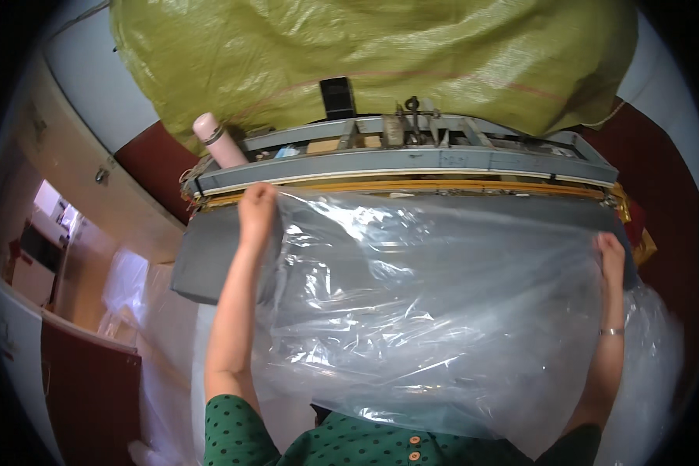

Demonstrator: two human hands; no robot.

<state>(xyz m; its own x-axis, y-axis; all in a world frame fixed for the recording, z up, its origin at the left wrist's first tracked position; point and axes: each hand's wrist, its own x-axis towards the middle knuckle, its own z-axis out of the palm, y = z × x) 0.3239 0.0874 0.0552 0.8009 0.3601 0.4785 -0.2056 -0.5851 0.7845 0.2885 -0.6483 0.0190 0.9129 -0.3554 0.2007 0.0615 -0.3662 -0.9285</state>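
Observation:
A wide sheet of clear plastic film point(427, 303) is stretched between my two hands, with wrinkles and bright glints across it. My left hand point(258, 203) is closed on its far left corner, close to the front bar of the grey machine point(412, 165). Farther right and a little nearer to me, my right hand point(610, 252) grips the right corner. The film lies over a dark grey padded surface point(217, 248) and hangs down toward my front. Whether the film is a single sheet or a bag, I cannot tell.
A pink bottle point(219, 141) leans at the machine's left end. Behind, a dark phone point(337, 97) rests against a large yellow-green woven sack point(380, 46). More clear plastic point(652, 357) hangs at the right. An open door point(93, 155) stands at the left.

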